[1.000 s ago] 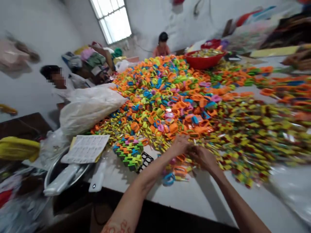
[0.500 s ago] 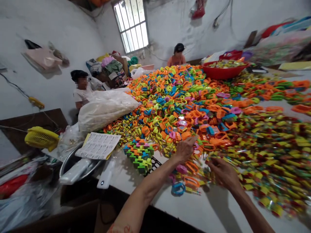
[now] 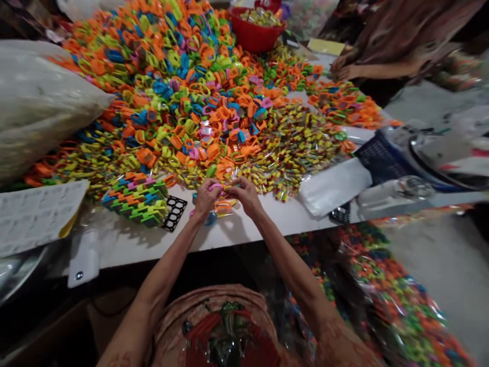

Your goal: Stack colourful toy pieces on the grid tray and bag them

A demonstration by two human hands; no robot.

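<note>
Left hand [image 3: 206, 200] is nearly closed, its thumb and fingertips pinching a pink plastic loop [image 3: 216, 188]. The right hand [image 3: 246, 195] has its thumb and fingers drawn together; I cannot tell what, if anything, is pinched between them.

The key relation is the small gap between the hands: the loop sits at the left fingertips, just left of the right ones, its long axis seeming to run crosswise, roughly from one hand toward the other. The left hand, touching it, is the nearer.

Close below the hands, orange pieces [image 3: 224, 205] and a blue piece [image 3: 210, 218] lie on the smooth, pale bench [image 3: 290, 219]. To their left, a thin black tray [image 3: 175, 213] with rounded holes shows beside a block of coloured pieces [image 3: 135, 200], its top stepped in zigzag rows. Beyond the hands rises a heap of moulded loops [image 3: 179, 86], orange, blue, green and yellow; slim yellow pieces [image 3: 298, 145] spread rightward, glinting like clear film. At far left slumps a creased, translucent sack [image 3: 42, 102].
</note>
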